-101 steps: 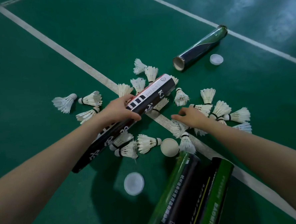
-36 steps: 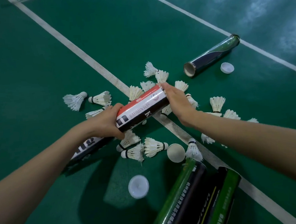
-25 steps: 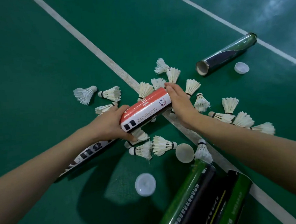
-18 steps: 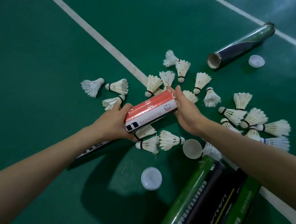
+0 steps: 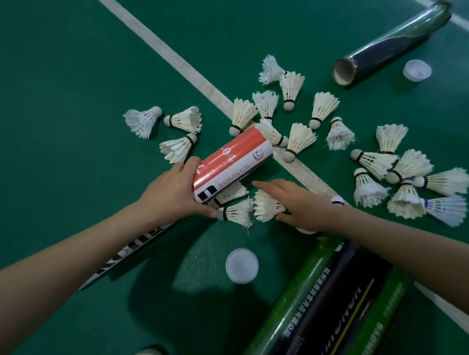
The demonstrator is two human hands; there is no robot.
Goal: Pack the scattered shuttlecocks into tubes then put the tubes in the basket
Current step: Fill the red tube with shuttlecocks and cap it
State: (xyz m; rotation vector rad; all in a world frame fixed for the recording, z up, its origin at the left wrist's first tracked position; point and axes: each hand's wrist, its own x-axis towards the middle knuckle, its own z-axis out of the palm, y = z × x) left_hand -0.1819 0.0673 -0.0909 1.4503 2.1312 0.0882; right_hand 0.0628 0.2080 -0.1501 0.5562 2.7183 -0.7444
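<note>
Left hand (image 5: 174, 193) wraps the glossy cylindrical red-and-white tube (image 5: 231, 162); right hand (image 5: 298, 203) beside it pinches a feathered shuttlecock (image 5: 266, 205).

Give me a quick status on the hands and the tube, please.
Left hand grips red-and-white tube, mouth tilted up. Right hand closing on shuttlecock beside it. Many shuttlecocks loose on floor; nothing blocking.
</note>
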